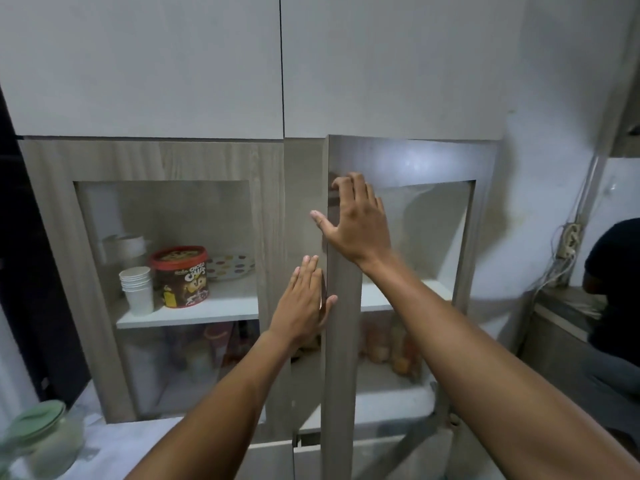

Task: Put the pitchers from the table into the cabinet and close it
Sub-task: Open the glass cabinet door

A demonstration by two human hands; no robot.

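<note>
A wood-grain cabinet with two glass-paned doors fills the view. The left door (273, 209) is flush with the frame. The right door (341, 327) stands slightly ajar, its inner edge jutting toward me. My right hand (356, 223) lies flat with spread fingers on the upper part of the right door's frame and glass. My left hand (304, 299) rests flat at the seam between the two doors, thumb on the right door's edge. Blurry orange and clear containers (384, 344) show behind the right glass on the lower shelf; I cannot tell whether they are pitchers.
Behind the left glass stand stacked paper cups (138, 289), a red-lidded chocolate tub (181, 275) and a dotted plate (230, 266). A green-lidded jar (41, 434) sits on the white counter at bottom left. A person in dark clothes (609, 282) is at the right edge.
</note>
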